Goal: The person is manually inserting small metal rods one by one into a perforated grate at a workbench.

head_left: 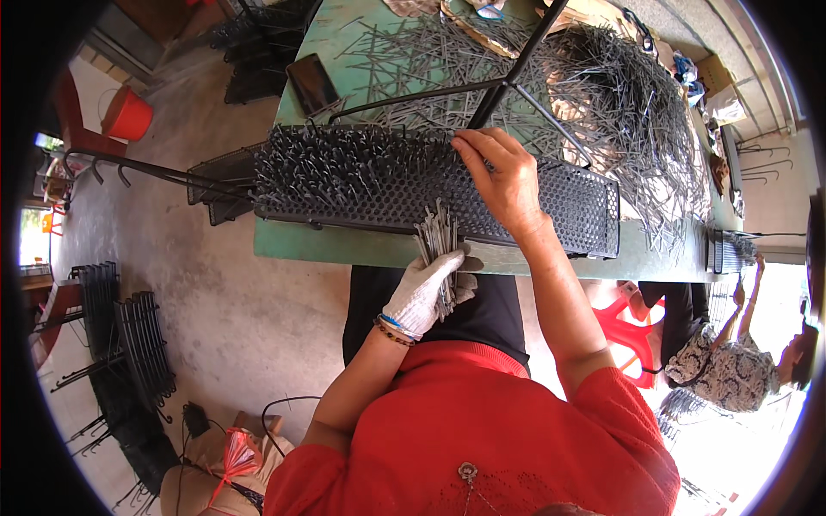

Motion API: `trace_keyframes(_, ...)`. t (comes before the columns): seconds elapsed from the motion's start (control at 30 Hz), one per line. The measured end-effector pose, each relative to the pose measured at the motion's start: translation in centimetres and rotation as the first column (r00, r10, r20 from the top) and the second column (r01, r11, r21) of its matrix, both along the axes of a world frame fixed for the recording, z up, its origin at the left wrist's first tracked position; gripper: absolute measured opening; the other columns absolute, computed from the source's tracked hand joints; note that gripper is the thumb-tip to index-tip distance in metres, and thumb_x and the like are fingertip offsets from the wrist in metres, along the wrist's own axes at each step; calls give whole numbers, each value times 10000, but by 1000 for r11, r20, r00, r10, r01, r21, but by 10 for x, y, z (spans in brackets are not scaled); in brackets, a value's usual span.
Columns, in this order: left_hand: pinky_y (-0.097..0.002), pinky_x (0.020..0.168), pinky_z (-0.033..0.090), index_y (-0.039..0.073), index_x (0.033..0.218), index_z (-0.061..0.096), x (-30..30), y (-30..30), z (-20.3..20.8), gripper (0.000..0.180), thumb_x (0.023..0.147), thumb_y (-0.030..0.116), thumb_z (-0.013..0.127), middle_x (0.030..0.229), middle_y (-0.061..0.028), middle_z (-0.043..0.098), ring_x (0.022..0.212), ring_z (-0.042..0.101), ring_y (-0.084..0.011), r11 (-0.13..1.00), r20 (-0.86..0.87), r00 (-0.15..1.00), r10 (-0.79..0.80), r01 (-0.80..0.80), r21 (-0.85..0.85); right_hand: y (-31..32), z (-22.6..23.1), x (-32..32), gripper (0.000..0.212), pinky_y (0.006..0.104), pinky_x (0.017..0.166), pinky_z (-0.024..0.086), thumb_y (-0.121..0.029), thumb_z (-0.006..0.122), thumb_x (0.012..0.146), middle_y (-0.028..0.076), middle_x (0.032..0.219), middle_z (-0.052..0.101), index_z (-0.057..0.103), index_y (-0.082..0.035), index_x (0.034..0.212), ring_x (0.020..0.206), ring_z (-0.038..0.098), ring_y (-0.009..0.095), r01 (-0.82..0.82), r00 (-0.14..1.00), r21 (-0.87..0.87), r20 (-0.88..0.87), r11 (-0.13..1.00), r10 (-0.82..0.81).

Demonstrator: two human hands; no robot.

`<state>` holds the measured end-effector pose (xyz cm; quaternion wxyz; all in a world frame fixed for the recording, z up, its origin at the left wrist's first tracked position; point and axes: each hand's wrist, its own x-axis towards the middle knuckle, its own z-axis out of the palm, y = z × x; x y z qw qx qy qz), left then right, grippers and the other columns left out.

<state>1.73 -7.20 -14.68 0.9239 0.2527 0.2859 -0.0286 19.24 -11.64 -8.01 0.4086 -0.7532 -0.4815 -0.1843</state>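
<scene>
A long black perforated rack (516,202) lies along the near edge of the green table. Thin dark metal pins (335,168) stand upright and crowded in the holes of its left part, while the holes to the right are bare. My left hand (423,297), in a white glove, is closed around a bundle of thin grey metal rods (439,236) just in front of the rack. Over the rack's far edge, beside the last standing pins, my bare right hand (503,176) has its thumb and fingertips pinched together; what they hold is too small to make out.
Loose rods (632,112) lie heaped across the green table (331,245). A black metal frame (508,83) rises behind the rack, near a dark phone-like slab (311,83). Another person (727,365) works at the far right. Black racks (142,344) and a red bucket (127,114) stand left.
</scene>
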Motion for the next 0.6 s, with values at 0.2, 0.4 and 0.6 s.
trace_keyframes(0.2,-280,599,579,30,1120,599,0,0,-1,227,938,162,574,952,-114,694,694,673,-159,1000,-3,1000,-12,12,6,0,-5,-7,123,300,637,522,-49,702,830,109,873,683,696,-11,947,746,666,242,-6,998,75,-67,997,11)
trace_keyframes(0.4,-280,599,579,28,1120,598,-1,0,2,229,936,163,577,957,-119,692,691,671,-161,1000,7,1000,0,0,-1,-1,-8,-7,132,296,626,520,-45,707,824,109,863,680,695,-17,953,736,664,233,-2,999,55,-40,998,4)
trace_keyframes(0.6,-278,597,576,26,1115,598,0,0,3,228,934,163,579,952,-115,691,686,668,-161,1000,-20,1000,2,-2,12,-1,-7,-8,141,304,613,516,-63,722,814,103,830,665,694,-25,947,712,655,231,30,999,27,-33,999,-30)
